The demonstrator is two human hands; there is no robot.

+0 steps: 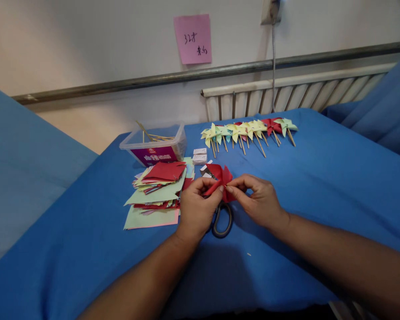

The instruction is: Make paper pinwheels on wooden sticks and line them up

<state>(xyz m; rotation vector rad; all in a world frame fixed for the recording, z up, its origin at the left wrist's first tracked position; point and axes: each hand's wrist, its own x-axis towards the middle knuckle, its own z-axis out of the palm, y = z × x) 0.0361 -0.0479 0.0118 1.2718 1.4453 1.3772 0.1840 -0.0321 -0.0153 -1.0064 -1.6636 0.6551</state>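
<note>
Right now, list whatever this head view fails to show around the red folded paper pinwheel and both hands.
- Centre of the red folded paper pinwheel: covered by left hand and right hand fingertips.
- Black-handled scissors: blades hidden under the hands.
- Clear plastic box: label too small to read.
- Pink sticky note: handwriting unclear.

A person's two bare hands meet above the middle of a blue-covered table (320, 186). The left hand (195, 209) and the right hand (258, 200) both pinch a folded red paper pinwheel (220, 180) at its centre. Black scissors (222, 222) lie on the cloth just under the hands. Left of them sits a loose pile of paper squares (158, 189), red, green and yellow. Behind it stands a clear plastic box (155, 144) with wooden sticks. Near the far edge lies a row of finished pinwheels (248, 130).
</note>
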